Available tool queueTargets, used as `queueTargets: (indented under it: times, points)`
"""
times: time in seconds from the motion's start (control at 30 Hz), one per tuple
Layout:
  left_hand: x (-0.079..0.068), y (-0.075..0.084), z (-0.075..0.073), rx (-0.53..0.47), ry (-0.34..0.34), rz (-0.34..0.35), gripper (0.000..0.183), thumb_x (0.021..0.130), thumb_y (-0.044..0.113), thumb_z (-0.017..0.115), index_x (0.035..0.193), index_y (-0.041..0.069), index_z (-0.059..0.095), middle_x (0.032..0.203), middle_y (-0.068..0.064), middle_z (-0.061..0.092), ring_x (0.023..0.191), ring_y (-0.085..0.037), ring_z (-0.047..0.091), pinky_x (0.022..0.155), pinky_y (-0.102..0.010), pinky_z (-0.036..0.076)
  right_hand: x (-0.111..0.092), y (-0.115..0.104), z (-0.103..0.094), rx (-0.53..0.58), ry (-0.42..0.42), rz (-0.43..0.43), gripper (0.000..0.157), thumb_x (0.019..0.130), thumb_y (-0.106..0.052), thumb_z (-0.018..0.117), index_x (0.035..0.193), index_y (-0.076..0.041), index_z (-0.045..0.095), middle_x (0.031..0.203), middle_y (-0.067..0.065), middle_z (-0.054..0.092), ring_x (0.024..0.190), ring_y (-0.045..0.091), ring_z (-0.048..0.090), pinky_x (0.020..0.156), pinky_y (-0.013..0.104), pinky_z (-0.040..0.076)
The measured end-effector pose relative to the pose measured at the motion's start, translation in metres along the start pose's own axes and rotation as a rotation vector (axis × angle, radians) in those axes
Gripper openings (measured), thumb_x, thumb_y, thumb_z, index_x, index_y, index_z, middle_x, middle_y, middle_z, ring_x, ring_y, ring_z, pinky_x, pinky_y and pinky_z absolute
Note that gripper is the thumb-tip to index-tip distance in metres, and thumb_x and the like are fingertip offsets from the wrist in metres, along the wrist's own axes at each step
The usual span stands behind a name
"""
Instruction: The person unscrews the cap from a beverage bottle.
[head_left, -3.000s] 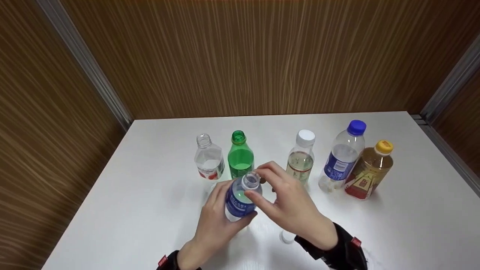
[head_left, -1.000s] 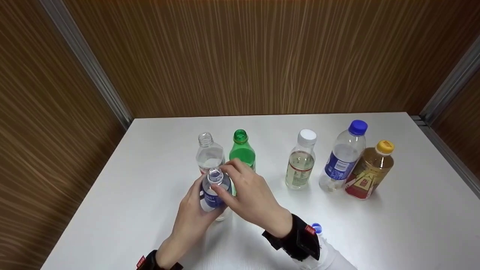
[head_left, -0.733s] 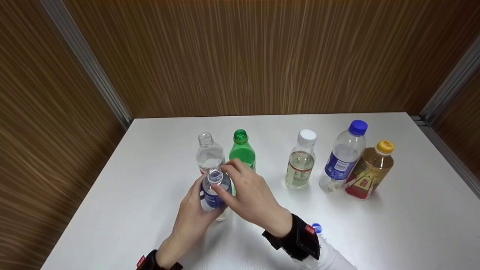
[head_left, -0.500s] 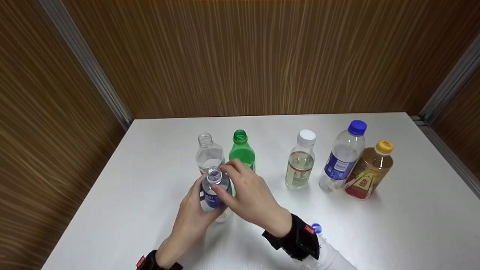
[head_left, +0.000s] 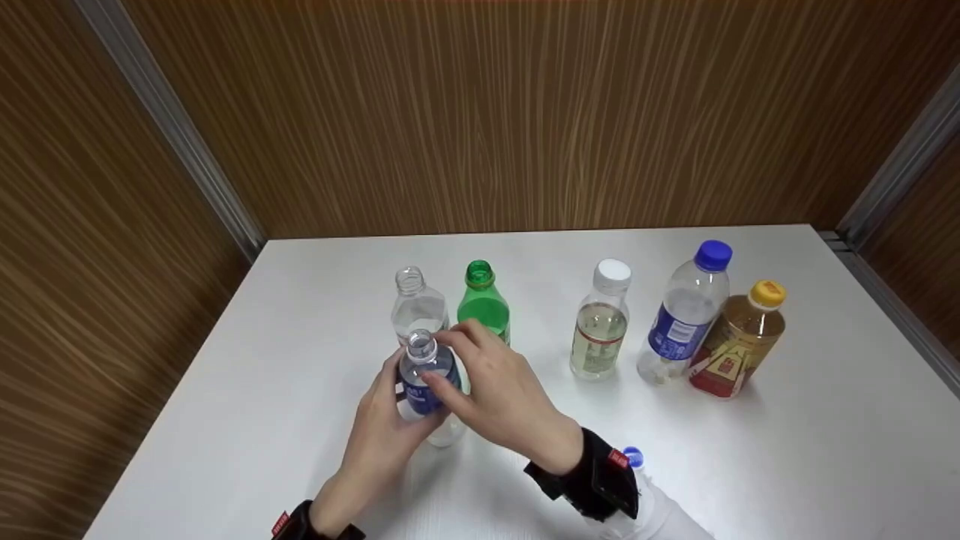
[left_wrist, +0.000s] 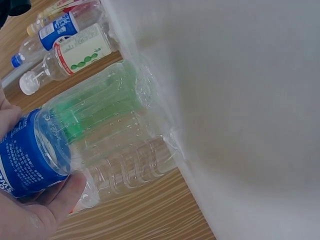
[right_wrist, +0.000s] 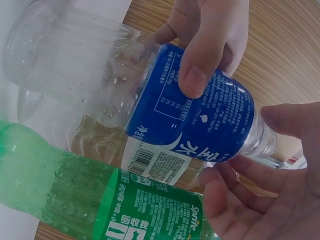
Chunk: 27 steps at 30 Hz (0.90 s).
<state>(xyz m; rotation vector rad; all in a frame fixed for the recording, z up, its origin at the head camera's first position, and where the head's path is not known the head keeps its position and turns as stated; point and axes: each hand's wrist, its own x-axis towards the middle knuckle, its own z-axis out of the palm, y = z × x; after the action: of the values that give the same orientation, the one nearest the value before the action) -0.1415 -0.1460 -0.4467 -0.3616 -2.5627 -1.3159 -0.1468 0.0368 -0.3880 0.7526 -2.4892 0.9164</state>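
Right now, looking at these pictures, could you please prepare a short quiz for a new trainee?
1. Which hand is wrapped round the body of the held bottle?
2. True or false: the green bottle is uncapped.
3. What colour is the cap on the brown bottle: A blue, B yellow, C white?

Key: 1. The left hand. 2. True. 3. B, yellow.

Held bottle (head_left: 421, 396) further left, nearer clear bottle (head_left: 418, 309)

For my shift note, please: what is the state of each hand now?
Left hand: closed, holding the blue-labelled bottle.
Right hand: closed, thumb and fingers curled around the bottle's neck.
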Motion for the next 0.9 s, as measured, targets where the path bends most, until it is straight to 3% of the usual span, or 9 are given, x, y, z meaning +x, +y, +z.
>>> queueTargets:
  times: [0.37,0.67,0.8,0.9]
  points:
    - [0.000,0.001,-0.002,0.010,0.023,0.002,0.083,0.083,0.019,0.088,0.151,-0.002,0.045,0.139,-0.024,0.065,0.122,-0.038,0.069,0.101,-0.052,0.060,0.000,0.000,-0.001,0.003,-0.006,0.004,0.041,0.099,-0.036,0.071,0.130,-0.009,0.067,0.118,0.005,0.067,0.105,0.018,0.068,0.085,0.037,0.062]
    - [0.000,0.011,-0.012,0.018,0.049,0.008,0.089,0.082,0.025,0.091,0.154,0.000,0.043,0.140,-0.020,0.062,0.127,-0.035,0.066,0.098,-0.045,0.062,-0.002,-0.002,-0.011,0.021,-0.025,0.013,0.043,0.100,-0.036,0.071,0.134,-0.009,0.065,0.122,0.006,0.066,0.097,0.018,0.065,0.077,0.031,0.058]
    - [-0.001,0.016,-0.018,0.038,0.107,0.044,0.091,0.082,0.027,0.092,0.154,0.001,0.043,0.141,-0.018,0.062,0.129,-0.035,0.065,0.099,-0.047,0.062,-0.006,-0.003,-0.021,0.012,-0.017,0.010,0.044,0.100,-0.037,0.071,0.135,-0.011,0.065,0.124,0.006,0.066,0.096,0.016,0.065,0.074,0.027,0.056]
    - [-0.003,0.019,-0.021,0.105,0.188,0.145,0.092,0.078,0.026,0.094,0.152,0.001,0.045,0.142,-0.017,0.062,0.130,-0.035,0.064,0.098,-0.049,0.061,-0.011,-0.001,-0.031,-0.012,0.010,-0.004,0.045,0.099,-0.037,0.072,0.135,-0.010,0.066,0.125,0.007,0.067,0.100,0.018,0.067,0.078,0.030,0.059]
